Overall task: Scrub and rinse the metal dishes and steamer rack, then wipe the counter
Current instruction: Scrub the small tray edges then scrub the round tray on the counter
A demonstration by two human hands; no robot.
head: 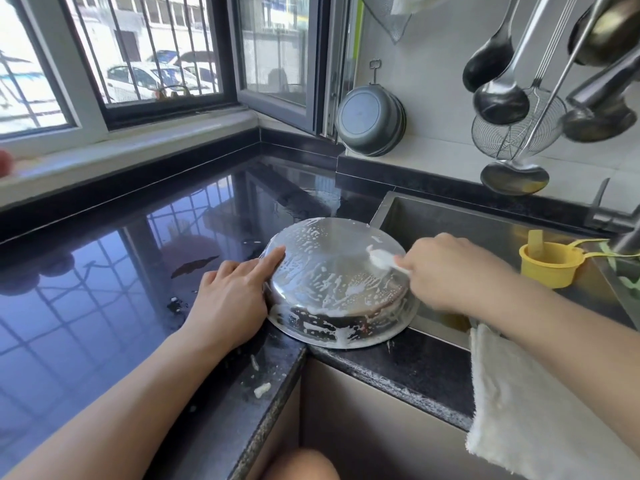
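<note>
While left hand [231, 299] braces soapy dish [337, 282] flat-fingered — right hand [446, 271] grips brush [382, 259].

a yellow cup [549, 263] sits in the sink [450, 216] (ladles [498, 81] hang above); white towel [519, 403] drapes nearby.

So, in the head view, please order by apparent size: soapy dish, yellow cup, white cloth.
1. white cloth, though nearest the camera, so real size is unsure
2. soapy dish
3. yellow cup
</note>
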